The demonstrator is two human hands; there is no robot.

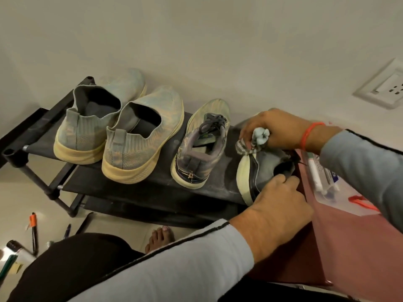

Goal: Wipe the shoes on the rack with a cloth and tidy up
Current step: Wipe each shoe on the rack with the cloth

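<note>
The wiping step is in hand, and it is the last shoe in the row that is getting it. On the top shelf of the black rack stand four shoes: a pair of knit slip-ons at the left, a laced trainer beside them, and at the right end its mate, the tilted trainer, tipped onto its side so the pale sole faces left.

The left hand grips that tilted trainer at the heel collar, fingers curled into the opening, steadying it against the shelf. The right hand comes from the right, its fingers closed round a bunched cloth — light, partly striped — which it presses near the toe end of the same shoe. A red thread band sits on that wrist.

Just right of the rack is a dull red cabinet top with a clear plastic box on it; pens lie on the floor at lower left.

By my reading the task is well along on the top shelf, though whether the other three shoes are already wiped I cannot tell; they look dusty-toned by colour alone. The next move likely calls for drawing the cloth along the upper and sole while the left hand keeps the heel firm, then setting the shoe upright, parallel with its mate — and after that, tidying
</note>
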